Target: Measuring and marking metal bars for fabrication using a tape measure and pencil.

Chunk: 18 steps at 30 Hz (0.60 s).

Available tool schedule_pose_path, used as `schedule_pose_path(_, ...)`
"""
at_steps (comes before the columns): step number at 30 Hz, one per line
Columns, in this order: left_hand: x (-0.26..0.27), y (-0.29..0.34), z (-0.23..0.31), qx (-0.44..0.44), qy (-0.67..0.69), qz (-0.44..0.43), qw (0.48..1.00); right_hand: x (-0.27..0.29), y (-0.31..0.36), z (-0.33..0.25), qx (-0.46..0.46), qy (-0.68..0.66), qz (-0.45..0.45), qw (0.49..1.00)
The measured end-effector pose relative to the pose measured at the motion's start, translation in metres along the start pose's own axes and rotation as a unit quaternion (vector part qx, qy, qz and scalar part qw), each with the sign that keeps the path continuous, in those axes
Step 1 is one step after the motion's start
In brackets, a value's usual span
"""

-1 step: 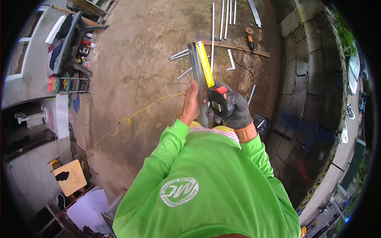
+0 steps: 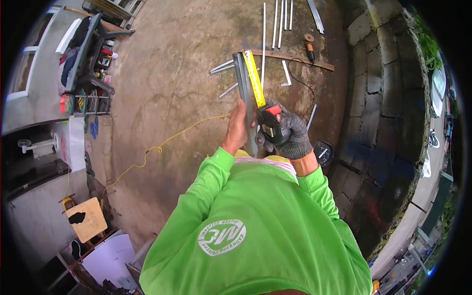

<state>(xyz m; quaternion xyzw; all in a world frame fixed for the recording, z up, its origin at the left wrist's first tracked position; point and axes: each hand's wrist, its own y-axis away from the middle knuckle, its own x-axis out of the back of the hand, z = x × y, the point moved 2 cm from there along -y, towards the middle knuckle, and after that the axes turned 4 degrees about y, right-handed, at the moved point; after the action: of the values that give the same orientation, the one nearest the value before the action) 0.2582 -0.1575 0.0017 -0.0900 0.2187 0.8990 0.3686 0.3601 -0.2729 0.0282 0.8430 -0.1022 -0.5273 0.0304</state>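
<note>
My bare left hand (image 2: 237, 129) is closed around a long grey metal bar (image 2: 241, 78), which points away from me with its lower end close to my waist. In a dark grey knitted glove, my right hand (image 2: 294, 133) grips a black tape measure (image 2: 273, 127) with a red button on top. Its yellow blade (image 2: 253, 77) is drawn out along the right side of the bar and reaches nearly to the bar's far end. The gloved fingertips also come close to the bar's lower part; whether they touch it I cannot tell.
Several thin metal tubes (image 2: 280, 24) lie on the concrete floor ahead, near a wooden plank (image 2: 322, 65) and a corded grinder (image 2: 310, 50). A yellow cord (image 2: 182, 132) crosses the floor at left. A block wall (image 2: 373, 93) stands at right, a cluttered bench (image 2: 84, 54) at left.
</note>
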Motion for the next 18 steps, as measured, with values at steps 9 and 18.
schedule_pose_path(9, -0.004, 0.003, -0.007, 0.015, 0.063, -0.004, 0.998, 0.002, 0.003, 0.001, -0.007, 0.003, 0.031, 0.999)
schedule_pose_path(18, -0.003, 0.003, -0.02, 0.048, 0.155, -0.018, 0.987, -0.003, 0.005, -0.001, -0.025, -0.017, 0.079, 0.996)
